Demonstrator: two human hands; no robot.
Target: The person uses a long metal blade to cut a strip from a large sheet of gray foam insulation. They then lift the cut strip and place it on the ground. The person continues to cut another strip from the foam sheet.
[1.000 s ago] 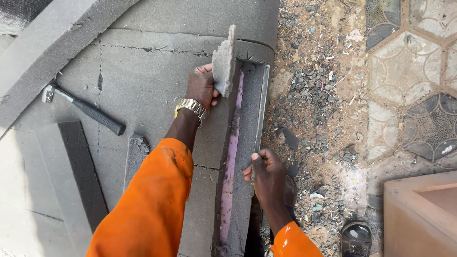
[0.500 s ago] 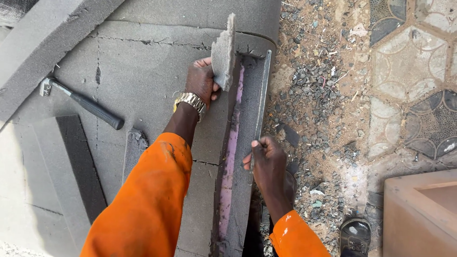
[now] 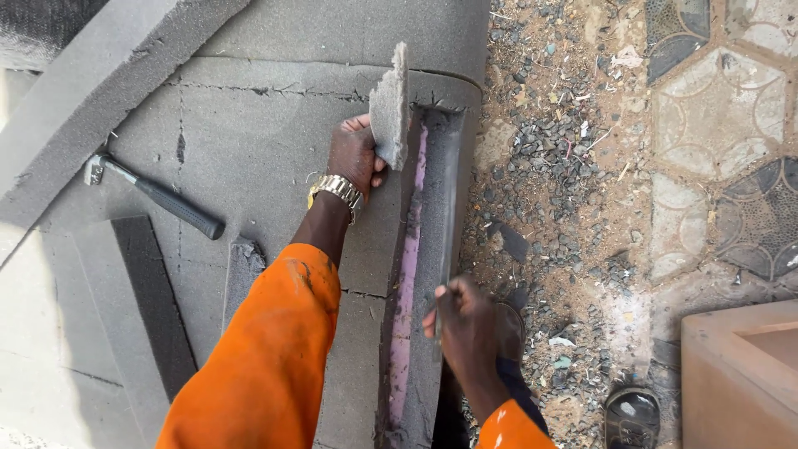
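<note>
Left hand (image 3: 356, 158): upper centre of frame, fingers closed around the lower end of a torn grey foam strip (image 3: 389, 106), which stands upright on edge.
Right hand (image 3: 465, 320): lower centre, fingers curled tight on a thin blade (image 3: 449, 224) set in the cut.
Cut channel (image 3: 416, 274): runs vertically through the grey foam slab (image 3: 249, 125); pink layer (image 3: 406, 308) exposed inside.
Hammer (image 3: 158, 195): lies on the slab, left of frame, well apart from both hands.
Ground (image 3: 565, 166): gravel and debris, right of slab.
</note>
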